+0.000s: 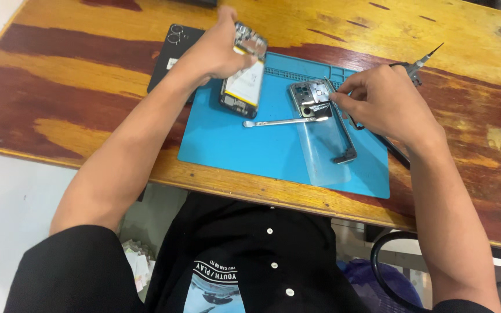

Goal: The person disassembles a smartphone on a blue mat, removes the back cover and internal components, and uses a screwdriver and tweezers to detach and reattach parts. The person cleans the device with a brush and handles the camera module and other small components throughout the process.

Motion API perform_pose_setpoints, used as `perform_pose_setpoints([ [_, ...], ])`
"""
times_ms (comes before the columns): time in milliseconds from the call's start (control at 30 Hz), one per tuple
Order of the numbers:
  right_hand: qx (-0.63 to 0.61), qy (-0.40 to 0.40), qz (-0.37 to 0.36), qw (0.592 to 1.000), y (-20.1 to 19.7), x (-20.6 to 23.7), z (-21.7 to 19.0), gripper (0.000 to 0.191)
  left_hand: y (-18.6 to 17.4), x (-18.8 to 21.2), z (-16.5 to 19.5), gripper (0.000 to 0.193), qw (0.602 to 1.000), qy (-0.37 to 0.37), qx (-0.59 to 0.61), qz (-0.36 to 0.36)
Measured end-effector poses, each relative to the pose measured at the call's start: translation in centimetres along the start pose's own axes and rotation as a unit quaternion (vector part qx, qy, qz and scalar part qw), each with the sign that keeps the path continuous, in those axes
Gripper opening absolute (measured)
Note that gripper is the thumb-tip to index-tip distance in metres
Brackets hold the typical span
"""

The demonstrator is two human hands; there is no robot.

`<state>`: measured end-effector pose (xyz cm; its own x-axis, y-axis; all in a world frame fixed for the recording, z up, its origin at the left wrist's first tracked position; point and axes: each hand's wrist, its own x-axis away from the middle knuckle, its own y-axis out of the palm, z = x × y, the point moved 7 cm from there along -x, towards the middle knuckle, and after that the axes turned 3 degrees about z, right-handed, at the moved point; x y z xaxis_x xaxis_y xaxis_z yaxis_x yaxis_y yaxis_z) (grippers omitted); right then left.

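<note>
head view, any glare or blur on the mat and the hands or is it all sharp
Head view: soft even light, with only faint shadows beside the arms. A pale sheen lies on the clear film on the blue mat and on the varnished table. The left hand holding the opened phone looks slightly smeared; the right hand is sharper. The table edges bow slightly, suggesting wide-lens distortion.

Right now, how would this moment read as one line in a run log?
left hand: holds opened phone, tilted | right hand: holds tweezers, fingertips on metal camera cover | blue mat: spudger
</note>
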<state>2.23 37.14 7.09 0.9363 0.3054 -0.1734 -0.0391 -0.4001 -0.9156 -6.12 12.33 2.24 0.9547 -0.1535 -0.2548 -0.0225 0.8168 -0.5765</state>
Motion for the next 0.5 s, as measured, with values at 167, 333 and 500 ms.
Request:
perform_pose_setpoints([
  [167, 0.009, 0.034, -0.017, 0.999, -0.5, 0.5, 0.9, 0.022, -0.4, 0.2, -0.4, 0.088, 0.963, -0.059, -0.249, -0.081],
  [333, 0.028, 0.038, -0.012, 0.999, -0.8, 0.7, 1.6, 0.022, -0.4, 0.7, -0.7, 0.096, 0.912, -0.126, -0.366, -0.132],
  [500, 0.053, 0.059, -0.018, 0.997, -0.7, 0.6, 2.3, 0.024, -0.1, 0.7, -0.7, 0.096, 0.901, -0.142, -0.387, -0.136],
])
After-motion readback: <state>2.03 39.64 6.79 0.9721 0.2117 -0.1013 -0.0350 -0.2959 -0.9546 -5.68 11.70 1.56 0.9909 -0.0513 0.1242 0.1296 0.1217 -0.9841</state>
